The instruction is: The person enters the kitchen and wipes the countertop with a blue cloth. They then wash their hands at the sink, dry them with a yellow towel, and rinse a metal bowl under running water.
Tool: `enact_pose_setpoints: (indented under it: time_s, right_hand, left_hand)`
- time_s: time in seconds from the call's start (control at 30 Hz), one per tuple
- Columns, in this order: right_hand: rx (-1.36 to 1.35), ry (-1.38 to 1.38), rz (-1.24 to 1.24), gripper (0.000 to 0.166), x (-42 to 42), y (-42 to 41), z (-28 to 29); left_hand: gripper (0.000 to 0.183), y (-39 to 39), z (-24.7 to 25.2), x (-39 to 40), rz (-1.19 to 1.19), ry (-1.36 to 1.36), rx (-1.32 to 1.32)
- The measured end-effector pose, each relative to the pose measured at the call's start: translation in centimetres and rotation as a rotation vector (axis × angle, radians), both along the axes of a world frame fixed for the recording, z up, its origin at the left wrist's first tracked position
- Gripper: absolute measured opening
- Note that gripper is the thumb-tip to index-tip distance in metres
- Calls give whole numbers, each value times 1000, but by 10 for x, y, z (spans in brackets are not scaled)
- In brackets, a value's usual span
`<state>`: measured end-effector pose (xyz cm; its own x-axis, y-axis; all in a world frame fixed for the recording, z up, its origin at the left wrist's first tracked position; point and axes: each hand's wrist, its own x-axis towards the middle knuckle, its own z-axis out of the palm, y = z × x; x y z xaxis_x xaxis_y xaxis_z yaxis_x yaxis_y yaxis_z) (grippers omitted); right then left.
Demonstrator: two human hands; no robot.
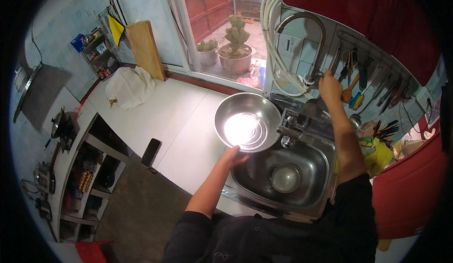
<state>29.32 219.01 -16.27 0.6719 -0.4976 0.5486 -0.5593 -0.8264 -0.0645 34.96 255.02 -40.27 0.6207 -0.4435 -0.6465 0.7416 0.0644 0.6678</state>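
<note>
My left hand (234,158) grips the near rim of a wide stainless steel basin (247,121). The basin is tilted, its inside facing me with a bright glare on the bottom; no contents are visible. It is beside a second, low faucet (291,130) at the back of the steel sink (313,167). My right hand (330,88) reaches up to the wall, its fingers at the base of a gooseneck tap (321,38), where they cover the handle. No water shows at the spout. A round, pale object (285,178), perhaps a bowl or lid, lies in the sink.
A smartphone (151,152) lies at the white counter's (184,121) front edge. Farther left are a white cloth (130,86) over something and a wooden cutting board (145,50). Utensils and scissors (350,59) hang right of the tap. A yellow cloth (377,155) hangs beside my right arm.
</note>
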Motion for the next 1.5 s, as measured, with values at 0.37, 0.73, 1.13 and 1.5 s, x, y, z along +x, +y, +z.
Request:
enact_pose_setpoints:
  time_s: [0.37,0.73,1.13,1.5]
  right_hand:
    - [39,-145,137,23,-6,-38,-33]
    - [-57,-86,48,24,33,-26,5]
    - [-57,6,55,39,56,-31,22]
    - [395,-407,454,11,-62,36,-81]
  left_hand:
    - [27,-20,10,-3,27,23,4]
    - [30,19,26,-17,-58,39,-17]
    - [38,70,43,-73,113,-120,-63]
    - [78,87,23,-79,206,-948,445]
